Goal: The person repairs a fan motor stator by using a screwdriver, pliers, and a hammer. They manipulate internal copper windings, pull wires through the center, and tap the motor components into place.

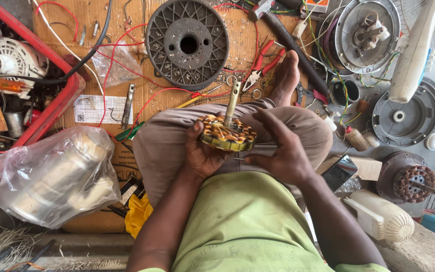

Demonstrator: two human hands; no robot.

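Observation:
A round motor stator (227, 134) with copper windings and a metal shaft sticking up rests over my lap. My left hand (201, 154) cups it from below and on its left side. My right hand (278, 146) grips its right edge, fingers curled over the rim. I sit cross-legged on cardboard (101, 75), one bare foot (284, 76) stretched ahead.
A grey ribbed round cover (187, 43) lies ahead with red-handled pliers (264, 63) and red wires beside it. A clear plastic bag (56, 176) of parts sits left, a red crate (51, 106) beyond it. Fan motor housings (404, 111), another wound motor (411, 182) and a phone (339, 172) lie right.

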